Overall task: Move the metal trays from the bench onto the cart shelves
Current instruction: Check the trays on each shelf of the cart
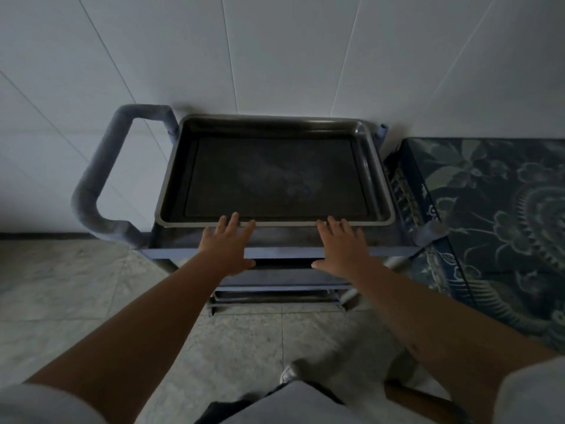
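Note:
A dark metal tray (pixel 374 166) lies flat on the top shelf of a blue cart (pixel 284 253) that stands against a white wall. My left hand (pixel 226 244) and my right hand (pixel 342 244) are both spread flat with straight fingers, palms down. Their fingertips reach the tray's near rim. Neither hand holds anything. Lower on the cart, another metal tray (pixel 275 296) shows as a thin edge on a shelf; most of it is hidden.
The cart's thick grey handle (pixel 101 166) loops out on the left. A bench under a blue flowered cloth (pixel 495 209) stands close on the right of the cart. Grey tiled floor (pixel 76 286) spreads below and to the left.

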Available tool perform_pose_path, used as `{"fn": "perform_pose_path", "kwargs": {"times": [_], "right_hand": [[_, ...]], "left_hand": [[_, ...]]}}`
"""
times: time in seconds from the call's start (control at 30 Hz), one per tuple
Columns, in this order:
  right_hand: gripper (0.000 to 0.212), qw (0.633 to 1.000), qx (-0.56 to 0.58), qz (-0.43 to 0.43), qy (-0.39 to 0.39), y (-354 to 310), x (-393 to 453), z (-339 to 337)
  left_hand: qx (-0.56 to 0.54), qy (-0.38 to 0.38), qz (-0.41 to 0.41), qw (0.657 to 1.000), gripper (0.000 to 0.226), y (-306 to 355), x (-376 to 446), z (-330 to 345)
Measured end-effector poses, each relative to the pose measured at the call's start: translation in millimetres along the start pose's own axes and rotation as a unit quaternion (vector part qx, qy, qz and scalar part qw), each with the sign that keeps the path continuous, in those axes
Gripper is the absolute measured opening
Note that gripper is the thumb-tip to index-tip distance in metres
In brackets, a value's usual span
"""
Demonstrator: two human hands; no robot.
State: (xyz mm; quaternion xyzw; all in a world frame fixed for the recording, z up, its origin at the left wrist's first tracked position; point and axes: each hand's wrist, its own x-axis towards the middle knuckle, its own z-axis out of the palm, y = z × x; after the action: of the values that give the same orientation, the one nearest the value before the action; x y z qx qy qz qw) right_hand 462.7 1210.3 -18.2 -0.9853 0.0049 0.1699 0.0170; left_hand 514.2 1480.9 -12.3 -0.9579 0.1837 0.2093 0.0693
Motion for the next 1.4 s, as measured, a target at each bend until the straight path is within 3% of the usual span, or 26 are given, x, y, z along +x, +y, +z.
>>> {"fn": "perform_pose_path", "kwargs": {"times": [0.2,0.43,0.77,1.0,1.23,1.4], "right_hand": [[0.101,0.999,0.005,-0.037,0.035,16.5,9.7,12.0],[0.094,0.998,0.032,-0.037,0.042,18.3,10.2,12.4],[0.098,0.996,0.028,-0.059,0.057,6.7,-25.7,31.7],[0.102,0.995,0.064,-0.065,0.038,7.4,-41.7,35.4],[0.112,0.997,0.015,-0.057,0.042,6.5,-53.5,47.2],[0.106,0.997,0.011,-0.060,0.046,9.2,-52.0,46.5]], "left_hand": [[-0.024,0.033,-0.017,0.999,0.107,1.5,4.5,25.0],[-0.054,0.000,-0.020,0.998,0.101,0.7,0.4,16.0],[-0.087,0.028,-0.026,0.995,0.091,-3.5,-37.6,38.3],[-0.087,0.030,-0.032,0.995,0.093,-0.1,-44.0,39.7],[-0.075,0.036,-0.033,0.996,0.102,9.4,-51.5,48.0],[-0.068,0.029,-0.026,0.997,0.101,7.1,-51.5,44.3]]}}
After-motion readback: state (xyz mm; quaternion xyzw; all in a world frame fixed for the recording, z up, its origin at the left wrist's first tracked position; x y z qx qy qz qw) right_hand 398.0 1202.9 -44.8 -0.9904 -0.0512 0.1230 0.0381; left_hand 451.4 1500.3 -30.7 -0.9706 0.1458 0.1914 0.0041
